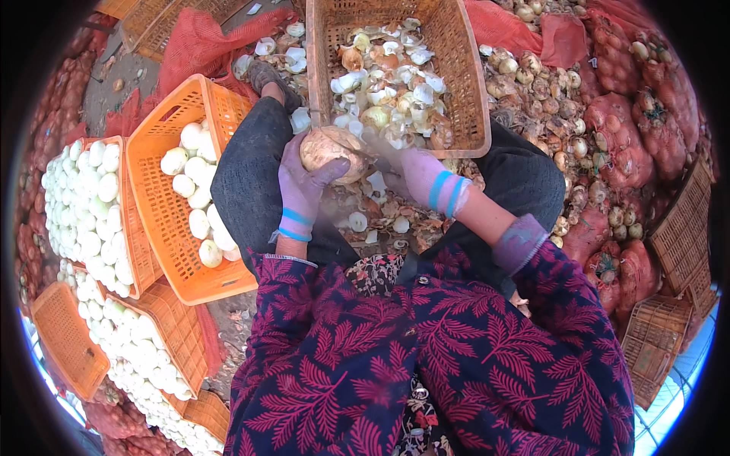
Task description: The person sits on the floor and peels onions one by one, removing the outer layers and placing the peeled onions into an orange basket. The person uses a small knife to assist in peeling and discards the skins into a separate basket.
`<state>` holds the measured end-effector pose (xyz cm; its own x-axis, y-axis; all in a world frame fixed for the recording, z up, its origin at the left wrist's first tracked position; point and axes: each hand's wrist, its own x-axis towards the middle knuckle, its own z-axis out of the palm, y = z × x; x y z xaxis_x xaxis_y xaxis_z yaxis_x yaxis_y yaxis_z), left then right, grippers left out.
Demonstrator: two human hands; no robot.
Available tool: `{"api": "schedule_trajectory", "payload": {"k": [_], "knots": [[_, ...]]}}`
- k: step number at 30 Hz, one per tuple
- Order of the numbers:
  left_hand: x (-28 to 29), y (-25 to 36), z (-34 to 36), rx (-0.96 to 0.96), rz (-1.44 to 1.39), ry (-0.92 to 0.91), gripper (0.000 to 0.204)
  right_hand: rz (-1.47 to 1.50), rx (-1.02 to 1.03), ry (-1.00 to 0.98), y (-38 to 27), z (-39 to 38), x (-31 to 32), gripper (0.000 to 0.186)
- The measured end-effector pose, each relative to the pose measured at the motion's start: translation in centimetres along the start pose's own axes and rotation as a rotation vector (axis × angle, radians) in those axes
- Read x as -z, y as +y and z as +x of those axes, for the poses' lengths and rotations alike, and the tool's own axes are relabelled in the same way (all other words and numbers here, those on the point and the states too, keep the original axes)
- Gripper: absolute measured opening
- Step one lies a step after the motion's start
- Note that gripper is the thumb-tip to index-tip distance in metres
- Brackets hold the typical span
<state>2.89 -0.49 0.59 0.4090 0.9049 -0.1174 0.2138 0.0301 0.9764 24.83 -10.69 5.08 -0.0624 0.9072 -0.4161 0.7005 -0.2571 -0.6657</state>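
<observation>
My left hand [304, 178], in a purple glove with blue cuff stripes, is closed around a large brown-skinned onion [325, 146], thumb across its near side. Close on the onion's right is my gloved right hand [426, 176], its fingers curled and smeared by motion. A grey, blade-like blur [382, 149] lies between the right fingers and the onion; its kind is not clear. Just beyond my hands, between my knees, stands a brown plastic crate [475, 91] with onion skins and cut pieces [391, 83] in it.
At my left an orange crate [161, 205] holds several peeled onions [199, 171]. Farther left, crates are heaped with peeled white onions [87, 201]. Unpeeled onions [544, 99] and red net sacks [620, 144] lie at the right. Skins [380, 216] litter the ground between my legs.
</observation>
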Motion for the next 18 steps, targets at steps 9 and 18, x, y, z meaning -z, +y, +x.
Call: {"api": "schedule_trajectory", "payload": {"k": [9, 18], "knots": [[0.6, -1.0, -0.3, 0.039, -0.078, -0.032, 0.089, -0.057, -0.07, 0.016, 0.3, 2.0, -1.4, 0.08], [1.4, 1.4, -2.1, 0.075, -0.142, -0.094, 0.084, 0.405, 0.026, 0.018, 3.3, 4.5, -4.1, 0.076]]}}
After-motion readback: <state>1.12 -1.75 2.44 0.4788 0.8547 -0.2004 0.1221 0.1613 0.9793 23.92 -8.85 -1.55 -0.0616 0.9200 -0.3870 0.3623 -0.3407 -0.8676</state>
